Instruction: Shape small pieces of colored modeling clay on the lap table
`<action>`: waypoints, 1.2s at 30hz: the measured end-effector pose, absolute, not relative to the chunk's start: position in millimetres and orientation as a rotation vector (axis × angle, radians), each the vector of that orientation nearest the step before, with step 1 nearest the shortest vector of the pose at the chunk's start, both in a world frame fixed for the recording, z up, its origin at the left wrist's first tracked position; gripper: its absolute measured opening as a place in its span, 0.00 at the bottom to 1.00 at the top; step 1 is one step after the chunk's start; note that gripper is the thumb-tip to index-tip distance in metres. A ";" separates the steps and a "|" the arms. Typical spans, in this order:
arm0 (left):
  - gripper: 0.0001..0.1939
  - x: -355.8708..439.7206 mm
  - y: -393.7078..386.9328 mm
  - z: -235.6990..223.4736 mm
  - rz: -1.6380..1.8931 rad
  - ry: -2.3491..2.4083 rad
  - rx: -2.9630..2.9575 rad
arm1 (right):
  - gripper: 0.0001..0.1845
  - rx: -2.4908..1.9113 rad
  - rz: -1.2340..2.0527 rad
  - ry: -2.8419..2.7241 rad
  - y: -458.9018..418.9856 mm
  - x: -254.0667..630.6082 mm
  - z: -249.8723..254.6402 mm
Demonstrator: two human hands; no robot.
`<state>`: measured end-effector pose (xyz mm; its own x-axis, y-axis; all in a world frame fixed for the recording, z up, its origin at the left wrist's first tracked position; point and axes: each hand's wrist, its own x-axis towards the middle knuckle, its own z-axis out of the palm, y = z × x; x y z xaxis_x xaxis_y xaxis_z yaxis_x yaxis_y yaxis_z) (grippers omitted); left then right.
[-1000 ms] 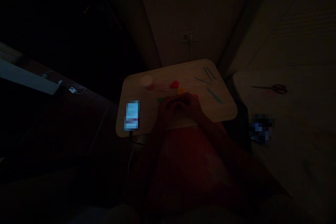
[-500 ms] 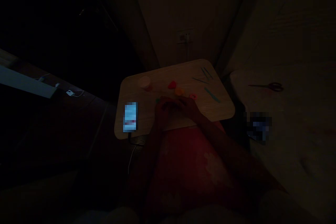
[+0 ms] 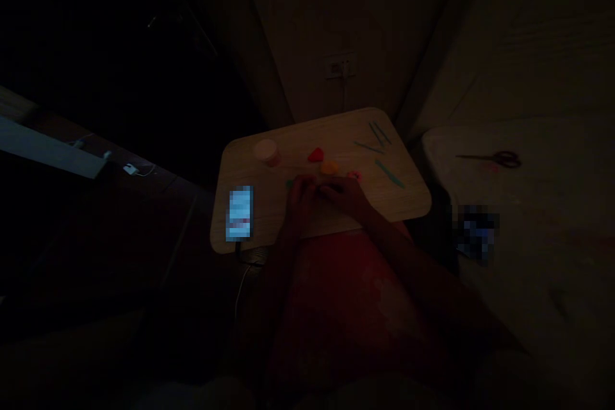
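Observation:
In dim light my left hand and my right hand meet over the front half of a small wooden table. Their fingers are bent and pressed close around something small that I cannot make out. Just beyond the fingertips lie a red clay-like lump and an orange lump. A bit of green shows beside my left hand, partly covered by it. Near my right hand is a pink ring-shaped piece.
A lidded tub stands at the table's back left. A lit phone with a cable lies front left. Thin sticks and a blue-green modelling tool lie on the right. Scissors rest on a pale surface beyond.
My hands stay together over the table while their fingers shift around each other. My right hand has drawn off the pink ring, which now shows. The view has shifted slightly.

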<state>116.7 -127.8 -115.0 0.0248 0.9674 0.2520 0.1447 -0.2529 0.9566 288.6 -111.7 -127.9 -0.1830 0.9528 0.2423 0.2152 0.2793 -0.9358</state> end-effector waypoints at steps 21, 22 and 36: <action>0.20 122.2 -123.7 -117.6 1.105 1.274 1.831 | 0.19 -0.954 1.098 -1.528 -115.6 290.4 -130.0; 0.20 121.9 -123.5 -117.3 1.113 1.269 1.821 | 0.18 -0.936 1.138 -1.490 -116.0 290.2 -130.4; 0.23 118.5 -127.3 -113.7 1.115 1.216 1.775 | 0.16 -1.027 1.114 -1.448 -111.2 294.1 -132.6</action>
<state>118.5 -127.3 -113.7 0.1872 0.9471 0.2605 0.3416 -0.3115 0.8867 294.1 -111.2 -132.6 -0.1410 0.9682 0.2067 0.0486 0.2153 -0.9753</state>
